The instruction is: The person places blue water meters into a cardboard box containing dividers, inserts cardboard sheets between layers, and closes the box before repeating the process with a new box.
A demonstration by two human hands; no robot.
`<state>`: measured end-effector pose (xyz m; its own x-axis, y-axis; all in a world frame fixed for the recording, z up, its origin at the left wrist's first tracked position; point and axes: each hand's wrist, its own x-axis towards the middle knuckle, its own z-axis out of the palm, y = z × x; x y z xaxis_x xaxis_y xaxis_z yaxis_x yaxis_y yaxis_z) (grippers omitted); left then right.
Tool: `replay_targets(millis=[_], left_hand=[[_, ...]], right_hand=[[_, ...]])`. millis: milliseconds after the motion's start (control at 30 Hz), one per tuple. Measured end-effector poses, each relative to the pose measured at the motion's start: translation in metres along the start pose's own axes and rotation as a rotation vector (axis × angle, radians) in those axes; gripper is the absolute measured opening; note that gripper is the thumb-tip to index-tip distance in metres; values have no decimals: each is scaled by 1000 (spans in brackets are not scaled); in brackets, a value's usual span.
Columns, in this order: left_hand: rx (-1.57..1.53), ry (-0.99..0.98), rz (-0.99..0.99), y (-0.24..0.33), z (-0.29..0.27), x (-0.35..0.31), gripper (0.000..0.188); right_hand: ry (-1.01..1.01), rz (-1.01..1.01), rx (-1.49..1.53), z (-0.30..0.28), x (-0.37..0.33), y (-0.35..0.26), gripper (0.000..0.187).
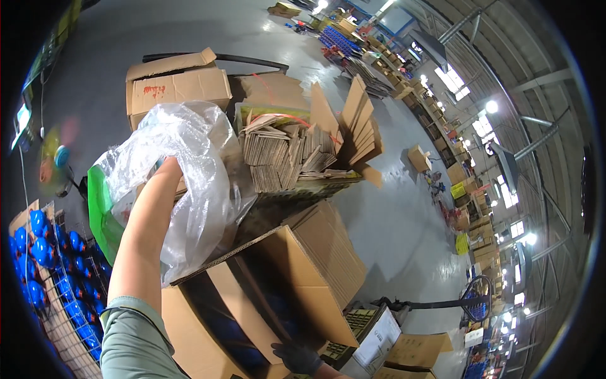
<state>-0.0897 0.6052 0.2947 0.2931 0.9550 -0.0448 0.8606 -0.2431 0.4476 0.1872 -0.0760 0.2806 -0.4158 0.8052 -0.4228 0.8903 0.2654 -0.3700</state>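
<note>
At the upper left of the work area, your left hand reaches into the mouth of a clear plastic bag, with its fingers lost among the folds; whether they are spread or closed on something cannot be told. The bag slumps between a closed-sided carton behind it and the large open carton nearest you. A green sheet shows along its left side.

Your right hand, in a dark glove, is at the lower end of the cardboard strip that runs across the open carton, with dark blue shapes showing on both sides of it. Whether the glove pinches the strip or only rests by it is unclear.

To work cleanly here, it seems best to keep the right hand light, steadying the strip without bending it. With the left, feel past the loose film before closing your fingers, since thin plastic could easily be caught with whatever lies inside. Draw the arm back along the line it entered, clear of the cardboard pieces packed upright just right of the bag, whose edges might snag the film.
</note>
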Motion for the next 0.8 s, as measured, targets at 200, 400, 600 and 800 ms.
replay_targets(millis=[200,400,600,800], left_hand=[[-8,-9,1,-13,-12,2,46],[-23,-33,10,-17,-22,-1,45],[-54,-44,27,-17,-20,-11,43],[-13,-16,72,7,-4,-26,42]], right_hand=[[16,-5,199,-12,2,-3,37],[402,27,136,18,-1,-11,33],[368,105,196,18,3,-13,30],[362,-30,-117,-10,8,-21,34]])
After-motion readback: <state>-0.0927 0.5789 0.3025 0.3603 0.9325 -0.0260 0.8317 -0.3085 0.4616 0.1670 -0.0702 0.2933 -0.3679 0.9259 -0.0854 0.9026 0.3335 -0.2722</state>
